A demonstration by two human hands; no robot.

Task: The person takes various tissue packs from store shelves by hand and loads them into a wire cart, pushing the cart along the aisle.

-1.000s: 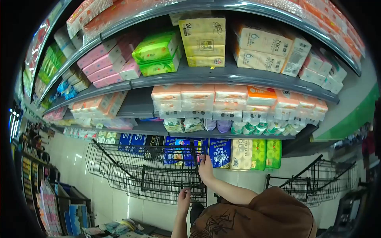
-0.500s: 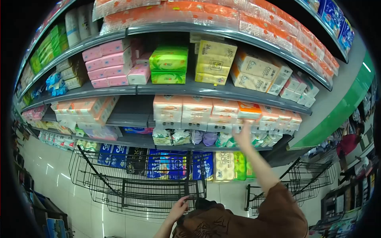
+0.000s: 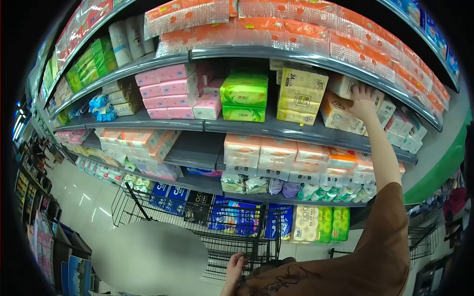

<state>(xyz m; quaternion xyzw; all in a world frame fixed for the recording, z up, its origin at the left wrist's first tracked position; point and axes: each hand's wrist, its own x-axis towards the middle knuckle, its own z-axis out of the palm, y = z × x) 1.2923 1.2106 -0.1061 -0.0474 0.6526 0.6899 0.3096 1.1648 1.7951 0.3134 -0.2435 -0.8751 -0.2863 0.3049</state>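
Observation:
On the middle shelf, my right hand (image 3: 363, 102) reaches up to a stack of beige-and-white tissue packs (image 3: 340, 118). Its fingers are spread across the upper pack, with the thumb out to the left. Low in the view, my left hand (image 3: 236, 265) has loosely bent fingers and nothing visible in them. It is beside the wire rim of a black shopping cart (image 3: 256, 241). A yellow tissue pack (image 3: 301, 96) stands just left of the beige stack.
Green packs (image 3: 244, 96) and pink packs (image 3: 168, 91) share the middle shelf. Peach packs (image 3: 242, 150) line the shelf below, and orange packs (image 3: 281, 32) the one above. Toilet roll bundles (image 3: 311, 224) stand at the bottom. A grey blurred patch covers part of the floor.
My right hand has moved up from the peach packs on the lower shelf to the beige tissue packs. The view has shifted left. My left hand stays low by the cart.

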